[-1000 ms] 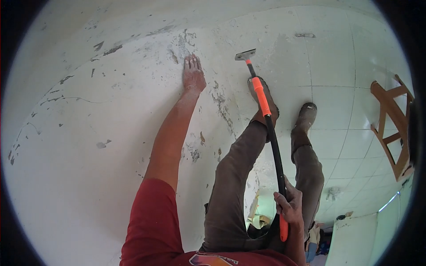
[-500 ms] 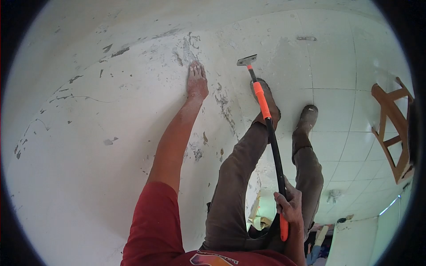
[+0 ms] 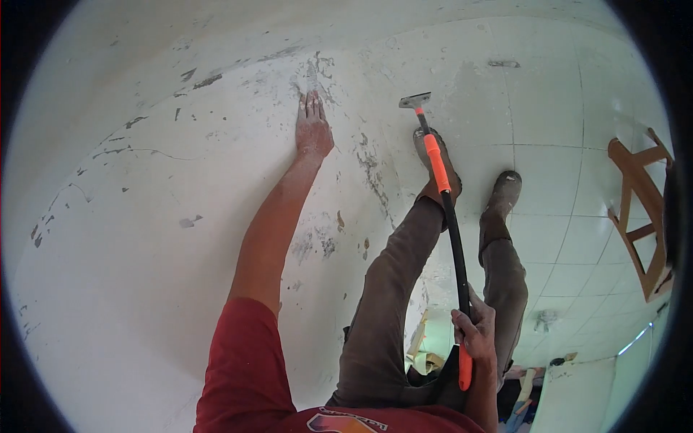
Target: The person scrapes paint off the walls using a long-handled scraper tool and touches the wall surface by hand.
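Note:
My left hand [image 3: 312, 130] lies flat on the white wall [image 3: 180, 252], fingers stretched toward a rough grey patch [image 3: 315, 71] of flaked paint. Its fingertips look dusted with white. My right hand [image 3: 476, 328] is wrapped round the black and orange handle of a long scraper [image 3: 453, 238], near the handle's lower end. The scraper's wide metal blade [image 3: 415, 100] points away from me, above my shoe, and appears apart from the wall.
Pale tiles [image 3: 545, 177] cover the floor, where my two shoes stand. A brown wooden piece of furniture [image 3: 639, 195] is at the right. More flaked spots [image 3: 369, 169] run along the wall's lower part. Assorted items [image 3: 523, 400] lie in the background at the bottom right.
My left hand has slid slightly up and left along the wall. The scraper and right hand have shifted a little to the right in view, as has the whole scene.

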Available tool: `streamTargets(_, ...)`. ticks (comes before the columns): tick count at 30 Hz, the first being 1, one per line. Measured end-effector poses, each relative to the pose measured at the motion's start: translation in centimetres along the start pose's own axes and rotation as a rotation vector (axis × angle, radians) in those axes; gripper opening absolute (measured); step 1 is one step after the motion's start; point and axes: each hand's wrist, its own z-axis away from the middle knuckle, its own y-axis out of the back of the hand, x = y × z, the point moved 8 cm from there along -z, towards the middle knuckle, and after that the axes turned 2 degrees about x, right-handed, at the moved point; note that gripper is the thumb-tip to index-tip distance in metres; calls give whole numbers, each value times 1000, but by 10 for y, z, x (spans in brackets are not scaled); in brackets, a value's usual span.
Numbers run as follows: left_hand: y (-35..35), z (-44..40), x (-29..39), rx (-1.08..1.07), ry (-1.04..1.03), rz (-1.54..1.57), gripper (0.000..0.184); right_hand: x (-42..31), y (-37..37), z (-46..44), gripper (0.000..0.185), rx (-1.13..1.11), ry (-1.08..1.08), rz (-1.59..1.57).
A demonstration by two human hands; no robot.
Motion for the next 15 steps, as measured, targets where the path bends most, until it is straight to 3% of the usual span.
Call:
streamTargets(5, 17, 16, -10, -6, 26, 32, 85, 0, 0, 3, 64, -5, -12, -11)
streamTargets(7, 33, 23, -30, -4, 161, 47, 80, 0, 1, 5, 64, 0, -7, 18)
streamTargets(11, 19, 17, -32, 47, 194, 26, 81, -3, 0, 8, 64, -3, 4, 48)
streamTargets(13, -26, 12, 21, -192, -264, 139, 77, 2, 3, 8, 64, -11, 9, 96)
streamTargets(15, -21, 34, 49, -315, -415, 641, 72, 6, 3, 13, 65, -9, 15, 98)
